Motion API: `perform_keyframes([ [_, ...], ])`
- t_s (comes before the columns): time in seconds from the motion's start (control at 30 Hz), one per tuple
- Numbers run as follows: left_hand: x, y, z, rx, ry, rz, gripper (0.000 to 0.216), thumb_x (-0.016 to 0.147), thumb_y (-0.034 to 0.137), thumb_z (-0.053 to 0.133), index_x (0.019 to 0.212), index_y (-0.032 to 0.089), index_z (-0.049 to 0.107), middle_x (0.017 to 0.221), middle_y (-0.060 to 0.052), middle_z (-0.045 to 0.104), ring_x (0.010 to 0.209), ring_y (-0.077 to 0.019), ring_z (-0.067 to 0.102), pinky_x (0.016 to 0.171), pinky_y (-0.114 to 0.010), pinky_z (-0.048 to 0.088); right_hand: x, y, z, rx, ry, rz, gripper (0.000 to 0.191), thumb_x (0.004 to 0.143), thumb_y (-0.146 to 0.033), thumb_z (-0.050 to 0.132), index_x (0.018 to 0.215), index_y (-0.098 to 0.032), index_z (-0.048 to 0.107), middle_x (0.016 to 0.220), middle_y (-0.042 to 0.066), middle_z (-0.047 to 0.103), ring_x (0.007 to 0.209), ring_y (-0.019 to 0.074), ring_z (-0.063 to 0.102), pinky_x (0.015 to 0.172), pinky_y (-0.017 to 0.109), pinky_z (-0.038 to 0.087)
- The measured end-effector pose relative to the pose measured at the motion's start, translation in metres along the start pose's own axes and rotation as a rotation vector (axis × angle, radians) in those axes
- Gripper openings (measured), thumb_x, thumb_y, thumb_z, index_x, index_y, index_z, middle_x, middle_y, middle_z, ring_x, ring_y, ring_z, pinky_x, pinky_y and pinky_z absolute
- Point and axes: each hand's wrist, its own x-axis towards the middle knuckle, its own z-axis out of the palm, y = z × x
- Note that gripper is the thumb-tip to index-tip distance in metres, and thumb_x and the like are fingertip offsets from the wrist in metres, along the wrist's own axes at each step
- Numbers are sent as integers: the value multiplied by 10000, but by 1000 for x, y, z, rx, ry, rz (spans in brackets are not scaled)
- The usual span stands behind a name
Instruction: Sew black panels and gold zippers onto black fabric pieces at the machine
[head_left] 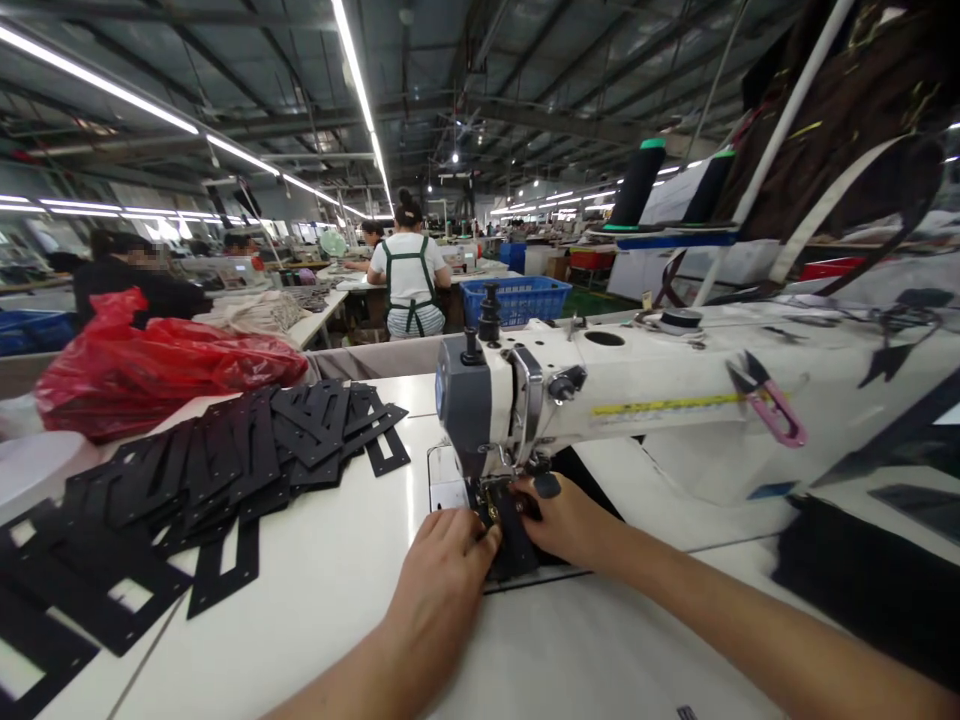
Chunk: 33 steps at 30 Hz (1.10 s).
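Note:
A white sewing machine [615,385] stands on the white table [330,590]. Under its needle lies a small black fabric piece [513,545]. My left hand [446,560] rests flat on the table with its fingertips pressed on the left edge of that piece. My right hand [566,520] lies on the right side of the piece, fingers bent down onto it close to the presser foot. Both hands hold the piece against the machine bed.
Several black cut-out pieces [202,480] are spread in a pile on the table's left. A red plastic bag [142,365] sits behind them. Pink-handled snips [772,400] hang on the machine arm. Other people work at far tables beside a blue crate [517,297].

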Motion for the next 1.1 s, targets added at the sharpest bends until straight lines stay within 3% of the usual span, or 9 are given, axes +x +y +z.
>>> perform_keyframes([
  [0.17,5,-2,0,48,-19,59,262,850,73,411,1021,135,600,873,-105,553,800,-236,515,693,-424,481,0,5,7,-14,20,86,91,743,-132,553,748,-155,642,758,38,675,674,155,617,577,207,433],
  [0.37,7,-4,2,24,4,104,250,881,84,381,1007,127,593,864,-96,536,810,-226,507,713,-424,473,14,4,16,-148,57,275,200,796,-142,494,679,-136,656,727,118,670,706,234,638,626,288,441],
  [0.5,7,-3,-1,20,-14,85,247,861,73,416,1020,134,594,877,-92,536,831,-230,515,725,-431,479,16,1,16,-212,88,319,224,817,-137,477,693,-127,663,708,133,668,691,251,642,622,312,460],
  [0.63,-3,0,-2,16,29,29,313,795,34,468,1073,129,576,996,-119,557,898,-242,540,764,-436,494,-15,-14,5,-202,133,185,192,836,-157,478,833,-155,670,842,86,685,778,215,642,701,313,501],
  [0.73,-13,4,-1,18,78,23,272,826,76,481,1080,120,567,1090,-139,582,976,-251,562,816,-434,500,-49,-24,2,-143,180,-135,235,861,-154,461,1006,-148,646,1084,89,641,1059,211,557,925,348,441],
  [0.8,-17,6,-2,28,93,97,226,874,100,431,1040,120,582,1083,-132,614,968,-234,590,826,-415,507,-64,-26,4,-107,212,-287,286,890,-120,400,1067,-112,624,1128,110,621,1113,205,525,973,351,411],
  [0.9,-17,7,-4,73,104,203,279,918,101,326,990,117,595,1013,-123,652,913,-204,627,812,-384,521,-68,-25,8,-97,247,-326,317,905,-95,352,1056,-95,631,1092,119,639,1068,208,561,947,342,443],
  [1.1,-8,1,-2,150,139,243,323,943,113,284,911,121,605,927,-101,664,835,-177,648,822,-383,518,-55,-19,11,-77,252,-315,314,909,-110,356,998,-88,656,1032,129,659,1019,218,588,927,334,459],
])
